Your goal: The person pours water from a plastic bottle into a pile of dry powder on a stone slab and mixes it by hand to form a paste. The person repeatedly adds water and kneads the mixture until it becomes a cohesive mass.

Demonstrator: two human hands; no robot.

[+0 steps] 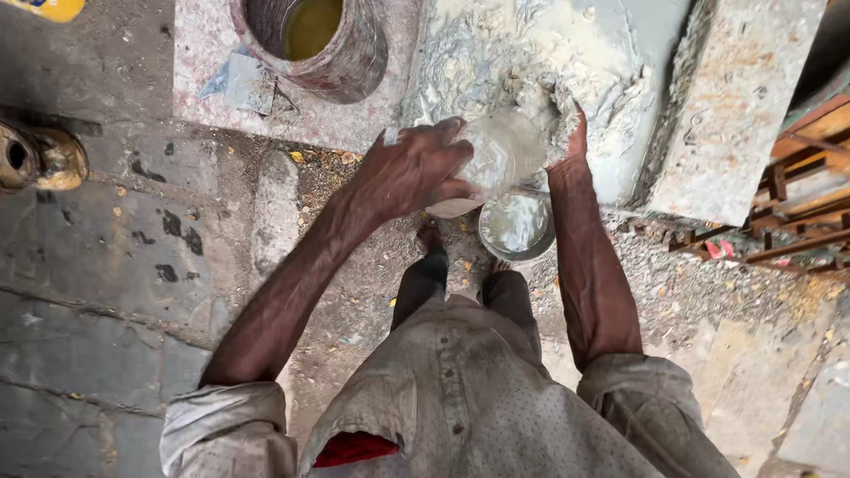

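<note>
Over the small metal bowl [516, 227], left hand [412, 168] gripping a clear bag [496, 155], right hand [571, 142] pressed open against it

Soft, even daylight fills the scene, bright enough to show grit and stains, with only faint, diffuse shadows and no hard glare. The wide lens bends lines toward the frame's edges, and the pale wet slab [567, 53] looks slightly washed out; focus is fairly sharp throughout.

round drum [341, 62] of yellow liquid, wooden frame [801, 190]
</note>
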